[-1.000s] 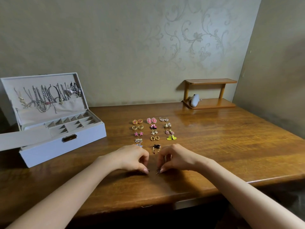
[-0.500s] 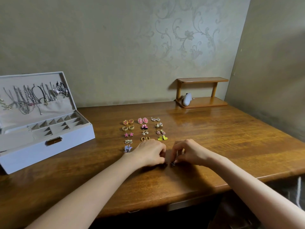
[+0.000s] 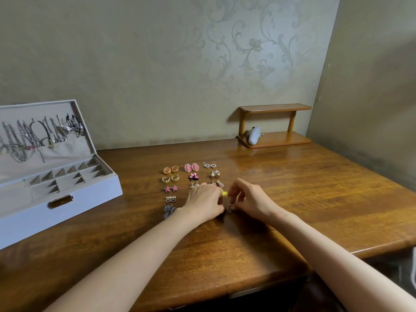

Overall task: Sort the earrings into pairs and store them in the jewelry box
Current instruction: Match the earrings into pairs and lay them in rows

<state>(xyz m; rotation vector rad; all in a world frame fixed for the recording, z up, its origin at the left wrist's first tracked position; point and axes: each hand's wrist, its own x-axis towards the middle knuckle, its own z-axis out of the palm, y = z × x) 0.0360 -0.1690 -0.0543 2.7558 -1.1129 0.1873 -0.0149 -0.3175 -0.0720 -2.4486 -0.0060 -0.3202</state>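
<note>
Earring pairs lie in three columns on the wooden table (image 3: 315,199): gold-pink rounds (image 3: 170,170), pink ovals (image 3: 191,167), pearl hearts (image 3: 209,165), pink stars (image 3: 171,188), a lilac bow pair (image 3: 169,210). My left hand (image 3: 203,202) covers the lower middle pairs, its fingertips pinched at the table. My right hand (image 3: 249,199) pinches a small dark striped earring (image 3: 229,210) just above the table. The yellow heart pair (image 3: 224,192) peeks out between the hands. The white jewelry box (image 3: 74,199) stands open at the left, several compartments bare.
Necklaces hang in the box lid (image 3: 40,136). A small wooden shelf (image 3: 274,127) with a white object (image 3: 254,135) stands at the back right against the wall. The table's front edge runs close below my forearms.
Both hands have moved away from the front edge toward the earring rows, the right one carrying the dark striped earring; the left hand now covers the lower middle pairs.
</note>
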